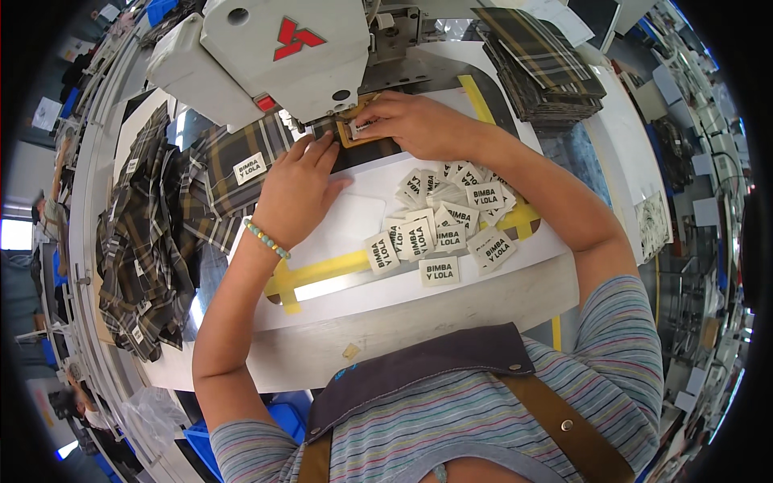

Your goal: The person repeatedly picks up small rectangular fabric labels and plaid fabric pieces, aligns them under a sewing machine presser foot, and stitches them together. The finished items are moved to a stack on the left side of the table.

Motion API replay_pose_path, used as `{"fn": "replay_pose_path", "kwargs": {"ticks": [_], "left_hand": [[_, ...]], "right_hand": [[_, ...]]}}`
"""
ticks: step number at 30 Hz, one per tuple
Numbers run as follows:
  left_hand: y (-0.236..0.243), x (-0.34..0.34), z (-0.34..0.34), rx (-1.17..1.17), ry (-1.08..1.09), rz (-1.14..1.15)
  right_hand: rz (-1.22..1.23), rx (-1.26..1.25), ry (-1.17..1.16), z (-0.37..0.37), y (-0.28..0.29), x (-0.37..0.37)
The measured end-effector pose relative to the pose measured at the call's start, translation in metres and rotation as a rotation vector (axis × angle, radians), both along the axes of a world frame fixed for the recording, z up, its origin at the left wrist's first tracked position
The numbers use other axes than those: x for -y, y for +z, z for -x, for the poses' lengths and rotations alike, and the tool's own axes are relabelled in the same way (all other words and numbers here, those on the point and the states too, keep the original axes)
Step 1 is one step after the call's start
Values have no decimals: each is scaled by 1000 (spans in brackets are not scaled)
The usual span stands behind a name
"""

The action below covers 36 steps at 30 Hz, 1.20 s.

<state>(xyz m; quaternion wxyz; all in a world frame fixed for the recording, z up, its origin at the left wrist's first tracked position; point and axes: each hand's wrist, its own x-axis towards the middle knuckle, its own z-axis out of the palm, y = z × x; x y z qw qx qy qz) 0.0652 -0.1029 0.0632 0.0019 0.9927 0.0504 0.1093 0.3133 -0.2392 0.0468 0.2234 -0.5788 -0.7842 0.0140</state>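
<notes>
Under the head of a white sewing machine (302, 60) lies a piece of brown plaid fabric (241, 145). My left hand (302, 189) rests flat on its near edge, fingers stretched toward the needle area, thumb apart. A yellow frame (348, 137) sits on the fabric beside my left fingertips. Bent over that frame, my right hand (427, 125) has its fingers together on a small white label (366, 127), which they partly cover. Another white label (250, 168) shows on the plaid fabric left of my left hand. The needle itself is hidden.
Loose white labels (449, 237) lie in a heap nearer to me. Crumpled plaid pieces (145, 241) with labels hang over the table's left side. A neat stack of plaid pieces (543, 68) stands at the far right. Yellow tape (330, 268) edges the white work surface.
</notes>
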Motion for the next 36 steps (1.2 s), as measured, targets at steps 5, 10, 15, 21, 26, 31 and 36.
{"fn": "replay_pose_path", "kwargs": {"ticks": [5, 10, 15, 21, 26, 31, 36], "left_hand": [[1, -3, 0, -2, -16, 21], [0, -6, 4, 24, -22, 28], [-1, -10, 11, 50, -28, 34], [5, -18, 27, 96, 5, 85], [5, -31, 46, 179, -6, 112], [3, -29, 34, 166, -39, 190], [-1, -19, 13, 144, -96, 200]], "right_hand": [[-5, -20, -1, -5, -5, -4], [-10, -63, -34, -7, -6, -9], [23, -52, -62, -10, 1, -18], [30, -156, -36, -14, 12, -6], [-37, -132, -197, -33, 39, 50], [-157, -106, -326, -76, 16, 76], [-186, -87, -345, -74, 9, 75]]}}
